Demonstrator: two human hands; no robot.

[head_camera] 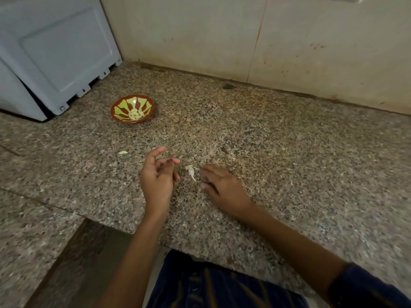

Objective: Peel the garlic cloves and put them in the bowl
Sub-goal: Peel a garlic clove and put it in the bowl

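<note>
Speckled granite makes up the table (266, 134) under my two hands, and that busy pattern is my main worry. My left hand (158, 178) hovers with its fingers loosely curled and its grip on nothing. My right hand (222, 185) lies low over the stone, fingers spread and relaxed, its grip also empty as far as I can see. Between the two, just beside my right fingertips, lies a pale scrap of garlic skin (191, 172); whether a clove is left inside it I cannot tell.

The bowl (117, 107), red-brown with green petals, stands well apart to the far left, near the white appliance (55, 52), and already holds several peeled cloves (135, 114). One more pale piece (123, 152) lies alone on the stone between the bowl and my left hand; it looks like a clove, though it may be only peel.

What could go wrong: I may take skin for a clove and drop it into the bowl, or overlook that lone piece against the mottled stone. A careless sweep of my left hand could also send it off the near edge.
</note>
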